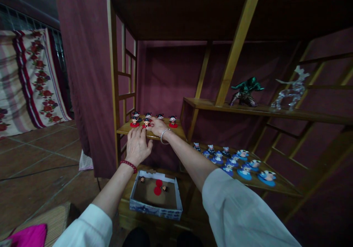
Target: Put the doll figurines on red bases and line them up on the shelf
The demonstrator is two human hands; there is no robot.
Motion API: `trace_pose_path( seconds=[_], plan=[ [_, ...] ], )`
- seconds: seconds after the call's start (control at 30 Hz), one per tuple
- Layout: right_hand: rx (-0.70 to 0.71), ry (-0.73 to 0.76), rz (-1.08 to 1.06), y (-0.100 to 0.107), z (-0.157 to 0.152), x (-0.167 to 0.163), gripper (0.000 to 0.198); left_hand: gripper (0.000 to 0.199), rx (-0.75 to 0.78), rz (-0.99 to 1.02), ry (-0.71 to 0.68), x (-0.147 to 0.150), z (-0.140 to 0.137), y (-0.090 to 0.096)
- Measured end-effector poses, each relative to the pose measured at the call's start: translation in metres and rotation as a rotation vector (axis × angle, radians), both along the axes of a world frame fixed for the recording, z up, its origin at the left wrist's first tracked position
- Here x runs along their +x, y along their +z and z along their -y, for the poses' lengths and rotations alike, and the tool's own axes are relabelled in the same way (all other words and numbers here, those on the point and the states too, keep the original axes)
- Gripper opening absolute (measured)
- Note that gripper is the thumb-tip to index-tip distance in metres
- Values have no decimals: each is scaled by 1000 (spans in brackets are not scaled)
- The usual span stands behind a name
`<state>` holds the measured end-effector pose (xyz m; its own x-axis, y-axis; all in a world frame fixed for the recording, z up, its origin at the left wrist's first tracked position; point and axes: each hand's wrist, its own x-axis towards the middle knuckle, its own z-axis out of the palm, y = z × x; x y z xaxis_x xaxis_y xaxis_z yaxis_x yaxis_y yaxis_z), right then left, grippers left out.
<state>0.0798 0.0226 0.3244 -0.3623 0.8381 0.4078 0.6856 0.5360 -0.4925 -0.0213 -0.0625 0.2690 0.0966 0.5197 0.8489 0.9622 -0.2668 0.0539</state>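
On the small wooden shelf [160, 134] stand several black-haired figurines with red round bases. My right hand [157, 126], with a silver bangle at its wrist, reaches in from the right and its fingers close at the side of a front-row figurine [146, 122]. Just below, my left hand [137, 146] has its fingers stretched out and their tips at the shelf's front edge, holding nothing. Another front figurine [134, 121] is at the left, and a pigtailed figurine [172, 121] stands apart at the right. My right hand partly hides the figurines behind it.
Below sits an open cardboard box [156, 212] with a few figurines lying in it. Blue-based figurines [244, 171] crowd a lower shelf at right. Above them are a green statuette [247, 91] and a clear deer figure [292, 88]. Wooden uprights [112, 74] flank the shelf.
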Motion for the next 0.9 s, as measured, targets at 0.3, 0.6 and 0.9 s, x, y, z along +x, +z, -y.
trace_pose_path(
  seconds=[0.3, 0.6, 0.9],
  plan=[
    [2, 3, -10, -3, -4, -1, 37, 46, -20, -7, 10, 1, -1, 2],
    [-18, 8, -47, -4, -5, -2, 30, 47, -30, -25, 30, 2, -3, 2],
    [-49, 13, -47, -3, -5, -2, 29, 48, -37, -16, 23, 2, -4, 3]
  ],
)
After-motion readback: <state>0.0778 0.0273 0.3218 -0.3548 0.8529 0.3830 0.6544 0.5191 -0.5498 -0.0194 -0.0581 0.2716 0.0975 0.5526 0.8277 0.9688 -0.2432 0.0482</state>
